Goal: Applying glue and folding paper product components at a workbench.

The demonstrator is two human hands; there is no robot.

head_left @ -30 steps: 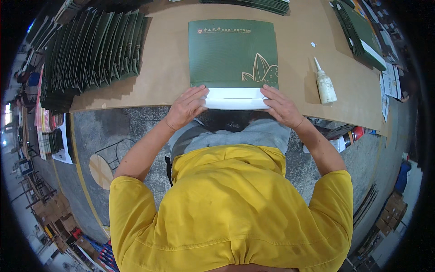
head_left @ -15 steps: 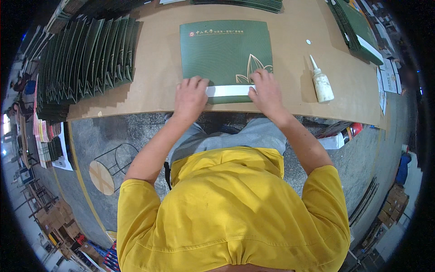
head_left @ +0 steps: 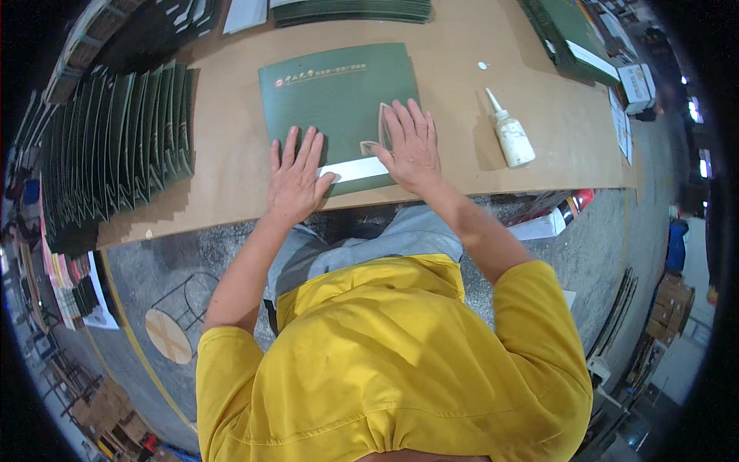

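Observation:
A green printed paper bag or folder, lying flat (head_left: 335, 96), rests at the table's near edge with gold lettering and a gold leaf outline. Across its near part runs a white strip (head_left: 354, 169). My left hand (head_left: 297, 173) presses on the left end of the strip, fingers stretched out over the green panel. On the right end lies my right hand (head_left: 411, 146), flat with fingers extended, covering part of the gold leaf. Right of it a white squeeze bottle (head_left: 513, 140) with a pointed nozzle stands or lies on the table; I cannot tell which.
Many folded green pieces stand in a row (head_left: 115, 142) at the left of the brown table (head_left: 462, 173). Green stacks lie at the far edge (head_left: 350, 11) and the right (head_left: 573, 46). A small white spot (head_left: 483, 65) marks the table. A round-topped stool (head_left: 168, 336) is on the floor.
My fingers have gone from curled at the strip to spread flat on the green piece. The whole view has shifted, with the table's things appearing further left and slightly tilted.

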